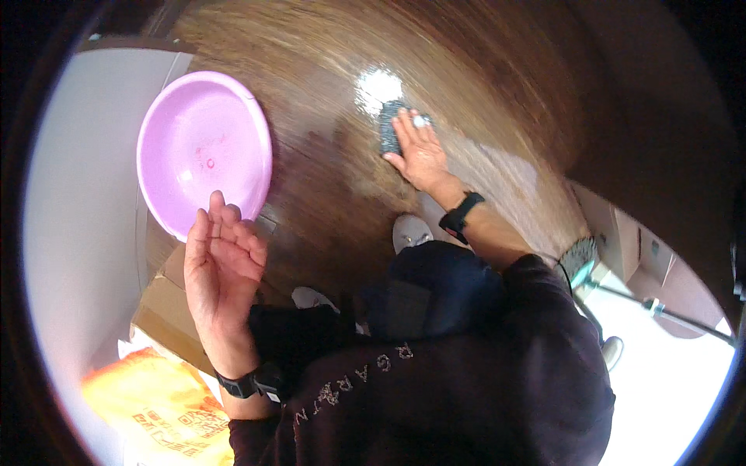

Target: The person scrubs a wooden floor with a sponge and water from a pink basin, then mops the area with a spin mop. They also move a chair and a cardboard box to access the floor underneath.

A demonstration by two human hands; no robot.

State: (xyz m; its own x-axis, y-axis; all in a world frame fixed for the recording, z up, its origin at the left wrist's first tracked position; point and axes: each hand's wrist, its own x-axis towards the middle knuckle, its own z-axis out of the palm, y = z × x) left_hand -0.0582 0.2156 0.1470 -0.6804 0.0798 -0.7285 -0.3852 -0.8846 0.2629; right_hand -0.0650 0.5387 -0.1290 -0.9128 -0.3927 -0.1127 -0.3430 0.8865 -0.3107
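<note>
My right hand (pixel 421 152) lies palm down with its fingers spread on a dark grey cloth or pad (pixel 389 129), pressed against the brown wood-grain surface (pixel 326 169). A small round white thing (pixel 420 121) shows at its fingers; I cannot tell what it is. A glossy patch of reflected light lies just beyond the pad. My left hand (pixel 227 256) is raised palm up, fingers slightly curled, with nothing in it. It overlaps the near rim of a pink plastic basin (pixel 204 140) in the view; whether they touch is not clear. The basin has no visible contents.
A cardboard box (pixel 166 309) and an orange printed bag (pixel 157 396) lie at the lower left, beside a pale wall or panel (pixel 81 175). At the right is a mop-like head (pixel 577 256) on a pole (pixel 688 321). My shoes (pixel 411 233) stand below my hands.
</note>
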